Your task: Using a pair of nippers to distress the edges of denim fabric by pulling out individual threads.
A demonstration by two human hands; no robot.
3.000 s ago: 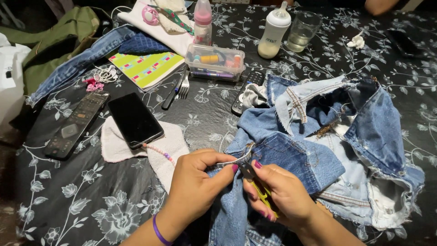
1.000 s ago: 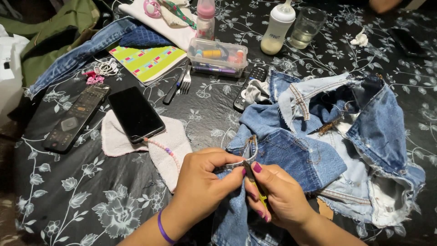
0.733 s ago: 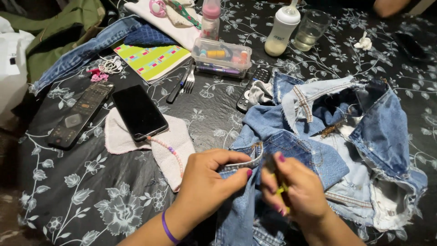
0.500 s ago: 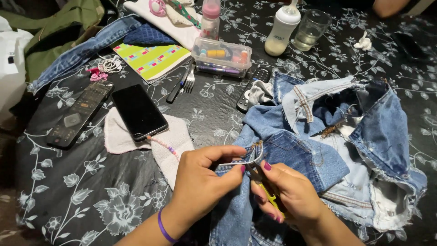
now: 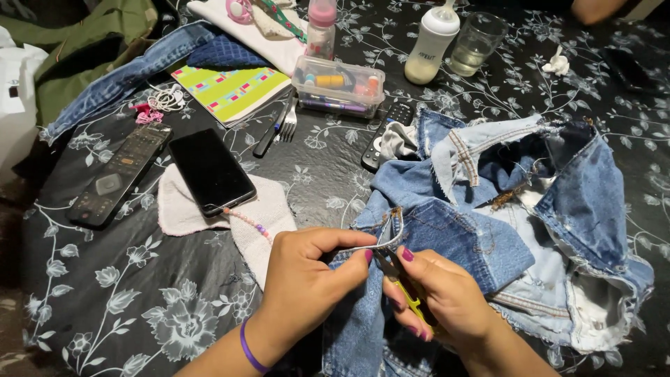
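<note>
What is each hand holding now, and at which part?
The left hand pinches a frayed denim seam strip near its end. The right hand grips a small yellow-handled tool by its handle.

The head camera is looking steeply down, close over the table (image 5: 125, 279) (hands sitting at 6 o'clock).
</note>
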